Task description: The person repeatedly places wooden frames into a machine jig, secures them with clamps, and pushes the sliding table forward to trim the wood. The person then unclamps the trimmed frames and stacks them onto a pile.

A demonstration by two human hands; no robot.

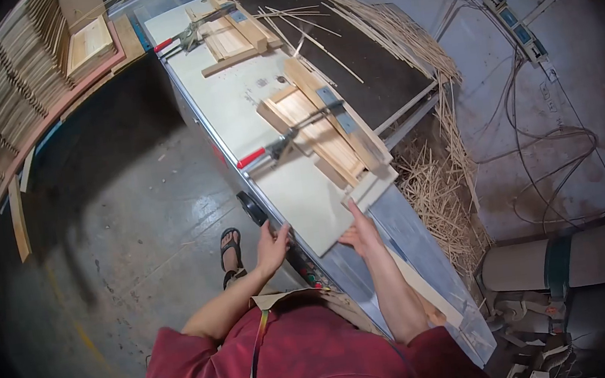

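Observation:
A long white board (pixel 305 215) lies on the metal machine table, with wooden jigs on top. My right hand (pixel 361 233) is at its near right corner, gripping the edge, one finger stretched toward a wood block (pixel 369 187). My left hand (pixel 273 247) is beside the board's left edge, fingers apart and holding nothing; whether it touches the edge I cannot tell. On the nearer jig a pale slatted wood panel (pixel 319 138) lies under a toggle clamp (pixel 289 140) with a red handle. A second clamp (pixel 184 38) and panel (pixel 225 37) are at the far end.
Stacked wooden panels (pixel 15 87) stand on a shelf at the left. Thin wood strips (pixel 374 31) lie on a dark table (pixel 345 42), with offcuts (pixel 433 189) heaped beside it. Cables (pixel 518 112) trail across the floor at right, near a grey cylindrical machine (pixel 594 260).

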